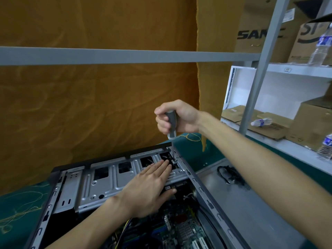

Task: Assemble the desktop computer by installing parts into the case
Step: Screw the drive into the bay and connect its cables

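From the head view, an open computer case [111, 178] lies on its side on a surface covered with green cloth [16, 209], its far long edge running close to an ochre curtain [98, 105] that hangs behind.

The right hand [177, 117] is raised above the far right corner of the case, its grip wrapped tight around the grey handle of a screwdriver [171, 125]. The tool stands nearly upright, and its thin shaft drops to a screw point at that corner of the metal drive cage [107, 180]. Whether the tip is seated in a screw head is too small to tell.

The left hand [152, 186] lies palm down on the drive cage, its grip spread flat with fingers together, fingertips [166, 165] reaching toward the screwdriver tip and stopping just beside it. The thumb hooks over the near edge of the cage.

Below the cage, in the near part of the case, the motherboard [181, 229] shows with white slots and coloured wiring.

To the right of the case, a grey side panel [251, 203] lies flat on the surface, with a coil of black cable [230, 175] at its far end. Beyond stands a white shelf [287, 71] holding cardboard boxes [312, 119] and plastic water bottles [262, 121].
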A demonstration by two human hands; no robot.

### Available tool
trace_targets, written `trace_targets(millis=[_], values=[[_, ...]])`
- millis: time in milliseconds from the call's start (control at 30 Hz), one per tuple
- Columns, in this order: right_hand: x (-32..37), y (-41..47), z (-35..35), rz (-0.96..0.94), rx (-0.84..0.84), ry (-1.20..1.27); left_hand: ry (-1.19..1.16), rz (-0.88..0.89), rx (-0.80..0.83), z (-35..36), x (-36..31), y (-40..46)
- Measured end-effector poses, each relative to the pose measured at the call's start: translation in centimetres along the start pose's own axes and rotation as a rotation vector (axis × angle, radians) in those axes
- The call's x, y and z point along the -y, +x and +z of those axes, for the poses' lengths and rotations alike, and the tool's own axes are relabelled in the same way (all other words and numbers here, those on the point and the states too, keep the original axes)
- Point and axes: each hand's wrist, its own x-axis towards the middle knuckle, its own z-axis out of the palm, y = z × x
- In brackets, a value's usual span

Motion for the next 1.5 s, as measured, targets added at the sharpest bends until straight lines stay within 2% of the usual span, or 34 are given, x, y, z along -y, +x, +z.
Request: trace_targets(millis=[67, 200, 267, 300, 433, 500, 567, 733, 867, 933, 1033, 1067, 1167, 1200, 1300, 1333, 1500], values=[[-0.9, 0.5, 0.9, -0.073, -0.194, 0.038, -0.002, 0.003, -0.007, 0.0, 0.0, 0.1], [-3.2, 0.9, 3.4, -0.368, -0.78, -0.016, -0.004, 0.006, -0.016, 0.4, 0.2, 0.2], [-3.7, 1.0, 3.8, -0.415, -0.877, -0.074, -0.012, 0.004, -0.027, 0.6, 0.4, 0.2], [-3.5, 0.9, 3.5, -0.383, -0.82, -0.072, -0.021, -0.002, -0.038, 0.7, 0.4, 0.3], [-1.2, 0.1, 1.0, -0.14, -0.26, -0.033, -0.116, -0.048, -0.085, 0.5, 0.8, 0.8], [-1.1, 0.3, 0.4, -0.125, -0.186, -0.033, -0.152, -0.06, -0.1, 0.4, 0.9, 0.9], [-1.8, 0.8, 0.8, -0.167, -0.246, -0.003, -0.154, -0.061, -0.101, 0.4, 1.0, 0.9], [-3.7, 0.7, 1.5, -0.335, -0.575, 0.067, -0.135, -0.061, -0.088, 0.4, 1.0, 0.9], [-4.0, 0.9, 2.2, -0.355, -0.728, 0.048, -0.128, -0.062, -0.085, 0.3, 0.9, 0.9], [-3.7, 0.7, 2.0, -0.331, -0.664, 0.038, -0.125, -0.066, -0.078, 0.4, 0.8, 0.8], [-3.0, 0.0, 1.2, -0.249, -0.374, 0.006, -0.126, -0.069, -0.074, 0.4, 0.9, 0.7], [-3.1, 0.1, 1.3, -0.247, -0.378, 0.007, -0.128, -0.069, -0.074, 0.4, 0.9, 0.7], [-3.6, 0.8, 1.6, -0.294, -0.571, -0.003, -0.133, -0.066, -0.073, 0.3, 1.0, 0.8], [-3.5, 1.0, 1.7, -0.294, -0.555, -0.013, -0.13, -0.064, -0.072, 0.3, 1.0, 0.8], [-1.7, 0.8, 1.4, -0.206, -0.236, -0.081, -0.177, -0.081, -0.068, 0.1, 0.9, 0.8], [-1.0, 0.6, 1.0, -0.199, -0.189, -0.083, -0.217, -0.093, -0.071, 0.0, 0.9, 0.8], [1.8, -1.1, -2.7, -0.355, -0.349, 0.145, -0.427, -0.152, -0.128, -0.7, 1.1, 1.2]])
